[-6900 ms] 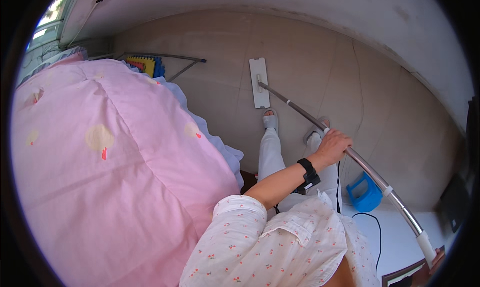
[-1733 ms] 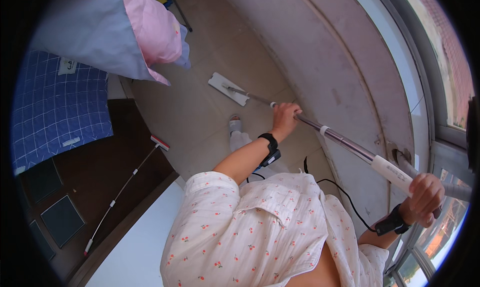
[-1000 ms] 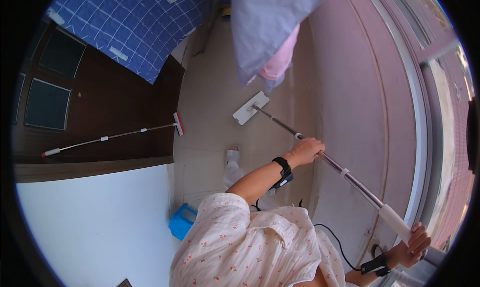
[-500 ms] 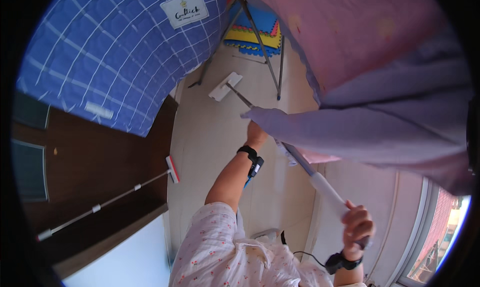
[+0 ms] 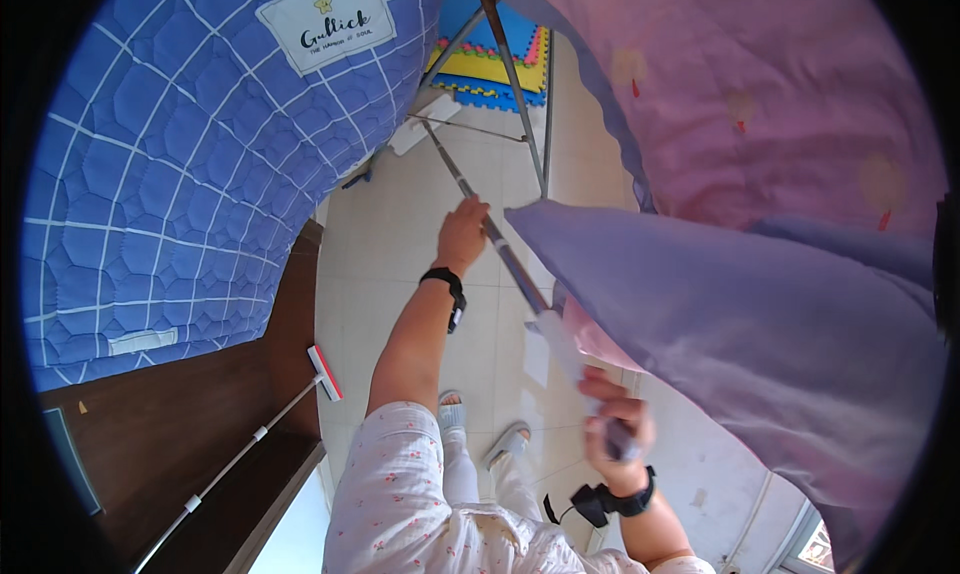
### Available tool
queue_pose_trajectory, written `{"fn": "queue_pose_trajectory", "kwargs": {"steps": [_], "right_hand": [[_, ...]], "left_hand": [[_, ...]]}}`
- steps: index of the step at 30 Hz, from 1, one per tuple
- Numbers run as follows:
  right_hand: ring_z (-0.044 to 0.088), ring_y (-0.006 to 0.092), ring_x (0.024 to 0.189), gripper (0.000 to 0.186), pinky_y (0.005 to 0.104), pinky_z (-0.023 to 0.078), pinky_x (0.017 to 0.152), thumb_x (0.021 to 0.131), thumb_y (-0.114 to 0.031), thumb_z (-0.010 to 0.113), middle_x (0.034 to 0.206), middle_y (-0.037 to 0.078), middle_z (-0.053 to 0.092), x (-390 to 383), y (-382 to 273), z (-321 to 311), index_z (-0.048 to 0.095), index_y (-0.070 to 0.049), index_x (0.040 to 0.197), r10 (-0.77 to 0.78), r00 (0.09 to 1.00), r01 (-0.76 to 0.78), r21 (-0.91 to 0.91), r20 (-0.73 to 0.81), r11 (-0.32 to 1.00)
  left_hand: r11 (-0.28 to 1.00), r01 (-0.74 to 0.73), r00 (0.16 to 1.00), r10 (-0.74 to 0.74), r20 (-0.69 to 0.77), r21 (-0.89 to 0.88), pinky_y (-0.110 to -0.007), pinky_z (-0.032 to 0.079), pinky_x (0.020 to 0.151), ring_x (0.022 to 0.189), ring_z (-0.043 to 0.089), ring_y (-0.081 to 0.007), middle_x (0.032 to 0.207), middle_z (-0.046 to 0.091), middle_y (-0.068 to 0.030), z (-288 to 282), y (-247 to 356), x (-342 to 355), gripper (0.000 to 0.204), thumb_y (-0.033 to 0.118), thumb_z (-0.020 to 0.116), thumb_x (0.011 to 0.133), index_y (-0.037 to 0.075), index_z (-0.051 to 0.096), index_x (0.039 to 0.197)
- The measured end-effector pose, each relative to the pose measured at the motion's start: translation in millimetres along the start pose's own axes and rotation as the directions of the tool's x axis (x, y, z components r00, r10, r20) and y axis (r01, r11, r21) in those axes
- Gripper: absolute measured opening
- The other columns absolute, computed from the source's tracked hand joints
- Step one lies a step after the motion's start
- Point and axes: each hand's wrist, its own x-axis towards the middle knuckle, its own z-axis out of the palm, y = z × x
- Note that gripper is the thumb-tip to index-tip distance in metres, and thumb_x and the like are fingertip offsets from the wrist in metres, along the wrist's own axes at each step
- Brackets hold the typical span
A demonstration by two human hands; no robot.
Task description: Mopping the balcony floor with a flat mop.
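A steel mop pole (image 5: 508, 266) runs diagonally between my two hands. My left hand (image 5: 463, 236) is closed round its middle. My right hand (image 5: 615, 424) grips the white handle end (image 5: 560, 344), slightly blurred. The white flat mop head (image 5: 408, 136) lies on the tiled floor (image 5: 385, 254) at the foot of a metal folding rack (image 5: 535, 159), partly behind the blue quilt's edge and the rack's bar. Stacked colourful foam mats (image 5: 495, 69) sit among the rack's legs. A lilac-backed pink quilt (image 5: 720, 294) hangs close to the right of the pole.
A blue checked quilt (image 5: 180, 194) hangs on the left above a dark brown wooden surface (image 5: 180, 424), where a second mop (image 5: 255, 436) with a red-edged head leans. My slippered feet stand below me on the tiles. A window (image 5: 812, 534) shows at the lower right.
My view has turned from the wall and window to the gap between the quilts. The mop head has moved forward to the rack, and both hands on the pole have shifted leftward.
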Motion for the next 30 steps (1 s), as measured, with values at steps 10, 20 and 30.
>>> {"fn": "queue_pose_trajectory", "kwargs": {"steps": [10,20,30], "right_hand": [[0.057,0.0220,0.068,0.040,0.0385,0.045,0.074,0.090,-0.046,0.048,0.065,0.009,0.053,-5.1,-171.6,-167.5,0.037,-0.008,0.082,-0.051,0.915,-0.061,-0.263,-0.400,0.963],[0.046,0.0144,0.059,0.038,0.0383,0.042,0.082,0.080,-0.038,0.067,0.062,0.000,0.043,-1.0,-165.9,-135.5,0.037,-0.015,0.073,0.030,0.932,-0.017,0.039,-0.362,0.999],[0.061,0.0262,0.067,0.020,0.0490,0.043,0.087,0.080,-0.007,0.058,0.065,0.009,0.055,78.2,-30.4,-18.6,0.039,-0.007,0.086,0.055,0.935,-0.079,-0.055,-0.351,0.995]], "left_hand": [[0.864,-0.090,0.947,0.228,0.226,-0.495,-0.039,0.045,0.071,0.081,0.055,-0.0296,0.077,0.057,-0.0089,-45.5,196.7,-73.7,0.015,0.006,0.065,0.067,0.006,0.057,0.079],[0.882,-0.116,0.969,0.201,0.143,-0.456,-0.040,0.042,0.067,0.078,0.052,-0.0301,0.074,0.052,-0.0096,-32.3,193.2,-12.3,0.018,0.006,0.068,0.073,0.005,0.050,0.077],[0.908,-0.262,0.927,0.331,0.177,-0.326,-0.041,0.043,0.071,0.080,0.051,-0.0325,0.074,0.051,-0.0117,57.2,54.3,123.6,0.020,0.011,0.069,0.071,0.003,0.051,0.075]]}}
